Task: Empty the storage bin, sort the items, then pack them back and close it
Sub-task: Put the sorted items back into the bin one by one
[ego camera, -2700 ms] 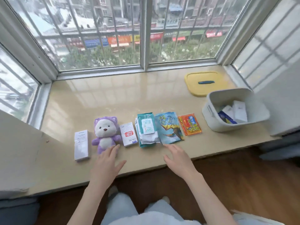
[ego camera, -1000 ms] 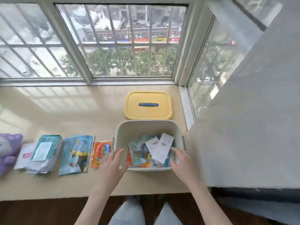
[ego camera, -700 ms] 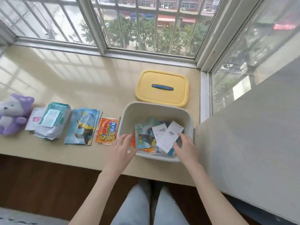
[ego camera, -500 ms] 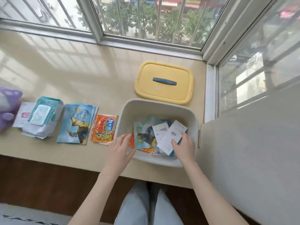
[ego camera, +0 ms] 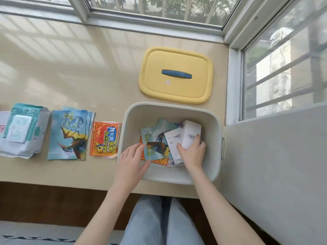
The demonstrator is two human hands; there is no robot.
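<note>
Windowsill (ego camera: 70,76): is carrying everything in the shot, with the camera now tipping further down than half a second ago.
Bin (ego camera: 169,107): is sitting open at the sill's near right, with packets and a box lying inside.
Lid (ego camera: 177,57): is lying flat just behind the bin, handle up, where it was before.
Wipes pack (ego camera: 23,128): is resting at the far left of the sorted row, unmoved.
Blue packets (ego camera: 69,133): are lying stacked between the wipes pack and the orange packet (ego camera: 105,139), which is lying just beside the bin's left wall.
Left hand (ego camera: 131,161): is reaching further over the near-left rim than before, fingers straight and close together, tips touching a blue packet (ego camera: 154,144) inside.
Right hand (ego camera: 192,152): is now gripping the white box (ego camera: 190,133), thumb on one side and fingers curled round the other.
White box: is tilting up off the pile inside the bin, having lain flatter before.
</note>
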